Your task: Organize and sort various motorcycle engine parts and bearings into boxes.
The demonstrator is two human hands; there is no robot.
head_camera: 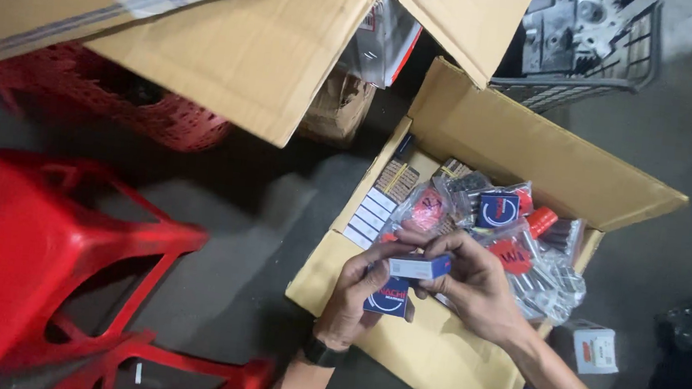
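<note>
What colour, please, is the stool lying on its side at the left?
Red, clearest in the head view.

Black wristwatch (pixel 322 353) on bare left forearm

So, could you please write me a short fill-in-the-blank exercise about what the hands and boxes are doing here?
1. Both hands, the left hand and the right hand, hold small boxes coloured blue and ____.
2. The hands work above an open ____ box full of small packets.
3. The plastic stool lying on the floor is ____.
4. The left wrist wears a black ____.

Missing words: white; cardboard; red; watch
</note>
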